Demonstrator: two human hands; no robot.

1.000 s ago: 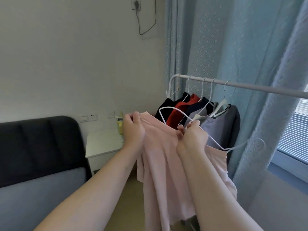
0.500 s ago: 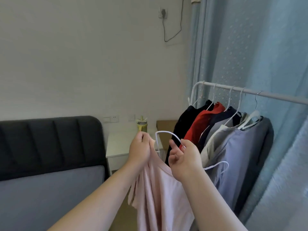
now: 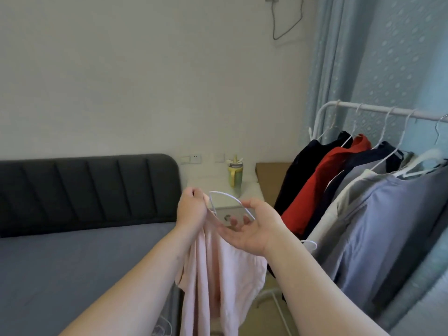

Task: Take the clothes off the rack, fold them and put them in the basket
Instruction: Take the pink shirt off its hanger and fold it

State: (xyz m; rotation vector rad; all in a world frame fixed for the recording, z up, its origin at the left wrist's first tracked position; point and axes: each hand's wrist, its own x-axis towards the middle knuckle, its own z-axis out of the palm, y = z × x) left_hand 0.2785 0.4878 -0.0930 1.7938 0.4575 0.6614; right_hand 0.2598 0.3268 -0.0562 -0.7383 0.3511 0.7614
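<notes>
Head view only.

- Step: unhanging. The pink garment (image 3: 213,275) is off the rack (image 3: 388,112) and held in front of the body, between the bed (image 3: 72,263) and the hung clothes. Folding has not started and no basket is in view.
- Left hand (image 3: 192,209): closed fist, pinching the bunched top edge of the pink garment. One end of the white wire hanger (image 3: 226,197) sits right at that fist.
- Right hand (image 3: 252,226): palm up, fingers relaxed and spread, gripping nothing. The hanger wire runs between thumb and fingers, but I can't tell if it touches.
- Orientation: the garment hangs straight down from the left fist, long axis vertical. Its top is in the fist and its hem is below the frame edge. The hanger's long axis runs from the left fist down-right toward the right hand, tilted.
- Next, my read: get the hanger fully clear of the fabric and put it down. Then spread the garment flat to fold; the bed looks like the obvious surface.
- Left on the rack: black garment (image 3: 303,170), red garment (image 3: 322,183), navy garment (image 3: 358,163) and a grey-blue one (image 3: 392,226).
</notes>
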